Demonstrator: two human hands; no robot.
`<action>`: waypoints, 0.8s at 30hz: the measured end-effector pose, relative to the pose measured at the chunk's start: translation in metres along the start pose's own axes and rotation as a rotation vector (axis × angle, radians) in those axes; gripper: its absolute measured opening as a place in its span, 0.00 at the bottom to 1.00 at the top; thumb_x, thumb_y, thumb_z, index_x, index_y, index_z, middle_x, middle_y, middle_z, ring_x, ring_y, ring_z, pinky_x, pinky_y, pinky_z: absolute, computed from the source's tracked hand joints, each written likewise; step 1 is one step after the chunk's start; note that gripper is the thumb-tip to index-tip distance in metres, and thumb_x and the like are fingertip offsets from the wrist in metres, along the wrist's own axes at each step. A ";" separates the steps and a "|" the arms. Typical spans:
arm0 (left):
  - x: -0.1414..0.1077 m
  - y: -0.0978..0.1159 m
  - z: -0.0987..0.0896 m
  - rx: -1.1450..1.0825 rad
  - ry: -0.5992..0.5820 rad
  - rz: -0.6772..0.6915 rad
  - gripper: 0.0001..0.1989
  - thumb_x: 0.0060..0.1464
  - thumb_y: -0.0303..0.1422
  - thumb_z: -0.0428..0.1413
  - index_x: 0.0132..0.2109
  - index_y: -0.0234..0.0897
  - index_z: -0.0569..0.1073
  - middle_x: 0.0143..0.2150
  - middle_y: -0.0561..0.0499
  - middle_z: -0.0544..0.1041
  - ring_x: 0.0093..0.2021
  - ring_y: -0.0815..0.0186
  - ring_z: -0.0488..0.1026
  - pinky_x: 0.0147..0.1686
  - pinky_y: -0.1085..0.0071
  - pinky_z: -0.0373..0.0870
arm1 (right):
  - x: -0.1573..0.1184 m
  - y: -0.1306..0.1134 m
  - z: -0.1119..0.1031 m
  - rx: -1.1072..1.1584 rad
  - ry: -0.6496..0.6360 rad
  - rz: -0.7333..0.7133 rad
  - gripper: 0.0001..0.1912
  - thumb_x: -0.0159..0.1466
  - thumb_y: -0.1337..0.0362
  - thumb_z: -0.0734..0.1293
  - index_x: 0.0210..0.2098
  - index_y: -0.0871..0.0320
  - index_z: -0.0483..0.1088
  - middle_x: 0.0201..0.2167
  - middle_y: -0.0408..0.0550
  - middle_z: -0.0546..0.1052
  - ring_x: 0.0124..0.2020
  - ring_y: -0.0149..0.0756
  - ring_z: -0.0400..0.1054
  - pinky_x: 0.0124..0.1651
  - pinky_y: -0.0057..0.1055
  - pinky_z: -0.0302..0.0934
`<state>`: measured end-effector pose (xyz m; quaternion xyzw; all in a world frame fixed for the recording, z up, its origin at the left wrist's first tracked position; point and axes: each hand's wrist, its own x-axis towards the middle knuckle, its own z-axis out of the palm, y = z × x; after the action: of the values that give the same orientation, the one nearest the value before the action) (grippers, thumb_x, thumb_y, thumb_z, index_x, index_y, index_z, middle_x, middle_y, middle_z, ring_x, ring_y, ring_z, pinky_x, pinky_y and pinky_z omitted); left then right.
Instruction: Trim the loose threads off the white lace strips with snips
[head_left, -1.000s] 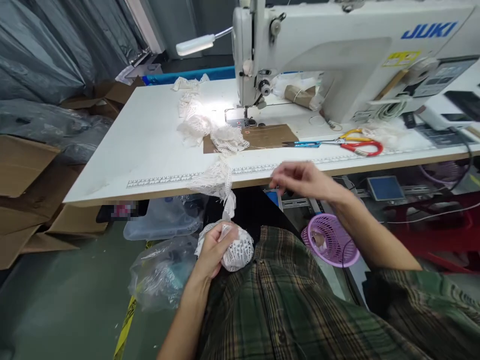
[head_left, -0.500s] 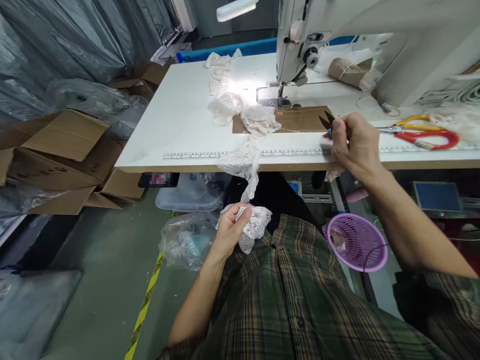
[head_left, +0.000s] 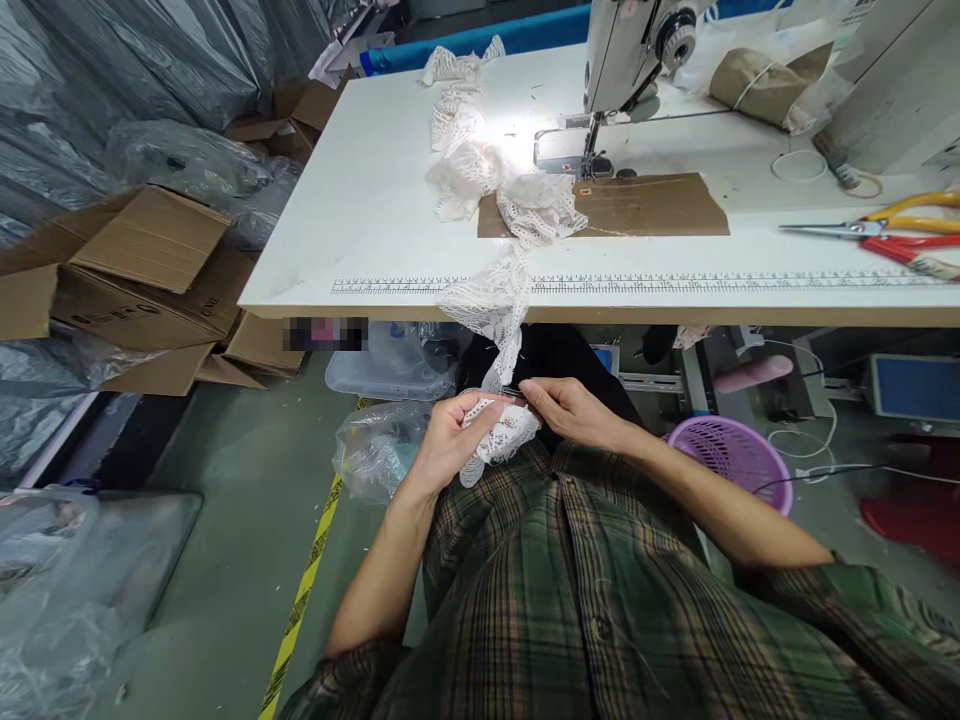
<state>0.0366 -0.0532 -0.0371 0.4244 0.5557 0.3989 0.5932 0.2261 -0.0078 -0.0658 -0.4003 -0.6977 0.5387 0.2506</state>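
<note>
White lace trim (head_left: pixel 501 440) is bunched in my left hand (head_left: pixel 448 440), which pinches it above my lap. The lace strip (head_left: pixel 491 300) runs up over the table edge and lies in a heap left of the sewing machine needle. My right hand (head_left: pixel 568 410) is closed on small dark thread snips (head_left: pixel 514 391). Their blades point left, against the lace where it leaves my left fingers. Most of the snips is hidden inside the right hand.
The sewing machine (head_left: pixel 626 60) stands on the white table (head_left: pixel 360 190), with brown cardboard (head_left: pixel 652 205) under its needle. Red-and-yellow-handled scissors (head_left: pixel 892 228) lie at right. Below are a purple basket (head_left: pixel 731 465) and a clear plastic bin (head_left: pixel 382 375). Open cartons (head_left: pixel 150 290) stand left.
My right hand has come from the tabletop down to the lap, bringing the snips to the lace. My left hand keeps its hold on the lace. The view has shifted slightly.
</note>
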 end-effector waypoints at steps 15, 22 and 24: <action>0.003 0.001 0.002 0.015 0.003 0.000 0.11 0.51 0.38 0.64 0.36 0.34 0.83 0.31 0.50 0.81 0.28 0.68 0.72 0.29 0.75 0.66 | -0.005 -0.001 0.014 -0.105 0.094 -0.024 0.25 0.71 0.46 0.55 0.25 0.56 0.61 0.19 0.39 0.60 0.22 0.29 0.52 0.29 0.31 0.45; 0.009 -0.008 0.003 0.005 -0.007 -0.019 0.13 0.50 0.41 0.65 0.37 0.34 0.83 0.31 0.49 0.81 0.28 0.67 0.73 0.27 0.74 0.65 | -0.003 0.016 0.010 -0.001 0.356 -0.001 0.18 0.65 0.47 0.64 0.30 0.54 0.61 0.22 0.38 0.60 0.25 0.30 0.53 0.30 0.30 0.50; 0.011 -0.008 0.002 0.035 -0.008 -0.006 0.14 0.51 0.41 0.65 0.38 0.34 0.83 0.31 0.48 0.82 0.29 0.66 0.74 0.27 0.74 0.65 | 0.008 0.022 0.010 0.072 0.540 0.006 0.20 0.62 0.48 0.68 0.27 0.54 0.58 0.21 0.37 0.57 0.24 0.30 0.51 0.30 0.29 0.51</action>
<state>0.0392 -0.0460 -0.0479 0.4347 0.5616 0.3858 0.5889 0.2202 -0.0050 -0.0902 -0.5225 -0.5847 0.4376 0.4400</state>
